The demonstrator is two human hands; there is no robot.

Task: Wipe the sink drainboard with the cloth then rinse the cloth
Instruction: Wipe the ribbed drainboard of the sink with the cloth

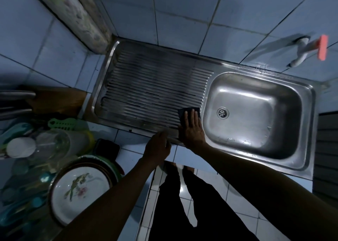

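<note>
The ribbed steel drainboard fills the middle of the view, with the sink basin and its drain to its right. A small dark cloth lies on the drainboard's near right corner, close to the basin. My right hand presses flat on the cloth with the fingers stretched out. My left hand rests on the counter's front edge just left of it, fingers curled over the rim and holding nothing.
A white tap with a pink handle sticks out of the tiled wall at the upper right. A rack at the lower left holds a flowered plate, cups and plastic ware. A wooden block lies left of the drainboard.
</note>
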